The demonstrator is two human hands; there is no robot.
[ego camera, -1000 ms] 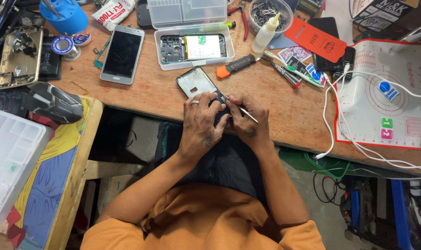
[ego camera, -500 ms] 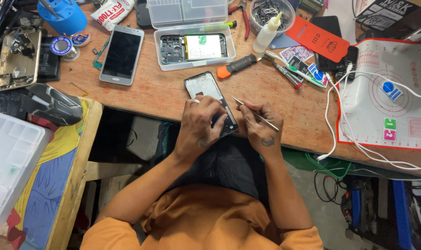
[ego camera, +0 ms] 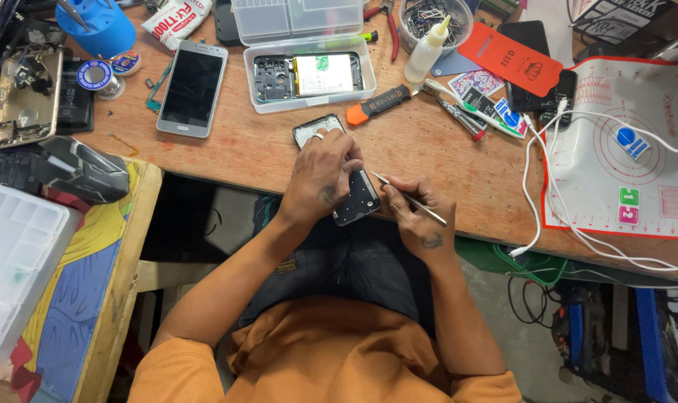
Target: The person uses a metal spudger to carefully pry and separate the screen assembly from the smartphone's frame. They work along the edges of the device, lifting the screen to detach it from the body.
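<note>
My left hand (ego camera: 320, 179) presses down on an opened phone body (ego camera: 356, 195) that lies at the near edge of the wooden workbench (ego camera: 458, 160), its far end poking out past my fingers. My right hand (ego camera: 417, 213) holds thin metal tweezers (ego camera: 406, 196), the tip touching the phone's right edge. A ring sits on one left finger. Beyond them stands a clear plastic tray (ego camera: 309, 78) with another opened phone and its battery inside.
A silver phone (ego camera: 192, 87) lies screen-up at the left. An orange-handled tool (ego camera: 378, 104), a small glue bottle (ego camera: 428, 48), pens, a red-edged white work mat (ego camera: 626, 149) with white cables and a blue cup (ego camera: 93, 26) fill the bench. A clear organiser box (ego camera: 14, 261) sits left.
The phone body has slid toward the bench's near edge under my left hand. My right hand with the tweezers has shifted right and lower, to the phone's right side.
</note>
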